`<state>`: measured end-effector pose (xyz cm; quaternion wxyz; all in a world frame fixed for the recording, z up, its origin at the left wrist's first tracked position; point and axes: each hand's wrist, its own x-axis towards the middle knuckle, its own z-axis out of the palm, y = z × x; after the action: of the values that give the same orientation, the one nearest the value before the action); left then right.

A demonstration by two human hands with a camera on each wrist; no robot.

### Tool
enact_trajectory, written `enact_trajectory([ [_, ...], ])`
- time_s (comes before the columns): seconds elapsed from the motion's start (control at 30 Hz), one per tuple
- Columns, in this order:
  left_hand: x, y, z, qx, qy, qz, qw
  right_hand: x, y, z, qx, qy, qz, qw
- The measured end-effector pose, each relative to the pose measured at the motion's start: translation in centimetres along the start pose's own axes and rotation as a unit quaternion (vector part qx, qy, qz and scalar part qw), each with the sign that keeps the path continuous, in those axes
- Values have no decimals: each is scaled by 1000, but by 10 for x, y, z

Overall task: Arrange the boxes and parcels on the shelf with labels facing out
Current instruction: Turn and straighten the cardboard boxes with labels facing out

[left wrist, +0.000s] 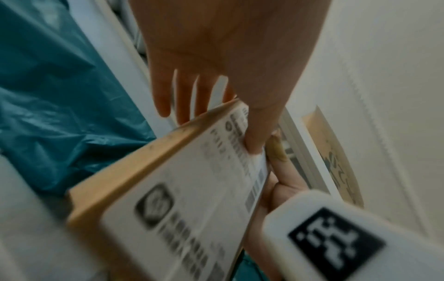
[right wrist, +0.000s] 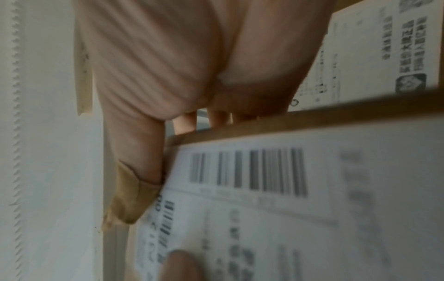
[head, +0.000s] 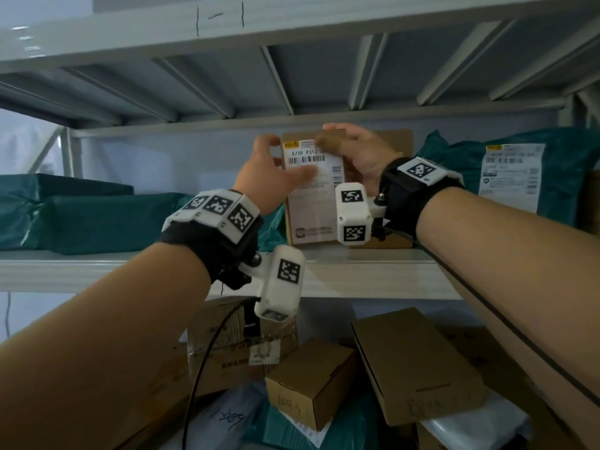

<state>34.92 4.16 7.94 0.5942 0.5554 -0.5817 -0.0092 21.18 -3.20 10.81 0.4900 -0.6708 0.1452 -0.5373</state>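
A flat brown cardboard box [head: 311, 219] stands upright on the middle shelf [head: 357, 274], its white barcode label [head: 308, 196] facing out. My left hand [head: 276, 170] holds its upper left edge, thumb across the label and fingers behind. My right hand [head: 357, 151] grips the top right, with a bandaged thumb on the front. The left wrist view shows the box [left wrist: 168, 190] pinched by my left hand [left wrist: 216, 57]. In the right wrist view my right hand [right wrist: 168, 57] hooks over the box's top edge [right wrist: 264, 190].
A second brown box [head: 393, 147] stands just behind. Teal parcels [head: 97, 219] lie to the left, and a teal parcel with a label facing out [head: 506, 170] stands to the right. Several brown boxes [head: 415, 362] are piled on the shelf below. The upper shelf [head: 292, 34] is close overhead.
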Motion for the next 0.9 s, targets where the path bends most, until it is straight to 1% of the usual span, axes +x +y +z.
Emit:
enact_trajectory([
  [0.07,0,0,-1,-28,-58,-58,996,-3,-2,3,6,-15,-4,1000],
  [0.1,0,-1,-2,-48,-75,-80,993,-4,-3,4,9,-20,-5,1000],
  [0.17,-1,-5,-4,-79,-90,-98,988,-6,-5,6,14,-21,-7,1000],
  [0.23,0,-8,-5,-77,-90,-91,989,-7,-5,5,9,-20,-14,1000],
  [0.33,3,-8,-5,-31,-88,-79,992,-8,-5,0,-5,-5,-27,1000],
  [0.47,7,-7,3,43,-98,-68,992,-14,-5,-9,-17,11,-8,1000],
  [0.6,12,-9,11,60,-103,-73,990,-17,-4,-15,-88,15,-11,996],
  [0.67,16,-9,12,82,-105,-69,989,-16,-6,-19,-135,44,-30,989],
  [0.77,22,-8,14,99,-117,-75,985,-19,-15,-25,-119,91,-46,988],
  [0.83,25,-8,16,106,-121,-77,984,-24,-20,-28,-119,87,-52,988],
  [0.9,28,-7,18,113,-125,-73,983,-28,-19,-30,-171,53,-33,983],
])
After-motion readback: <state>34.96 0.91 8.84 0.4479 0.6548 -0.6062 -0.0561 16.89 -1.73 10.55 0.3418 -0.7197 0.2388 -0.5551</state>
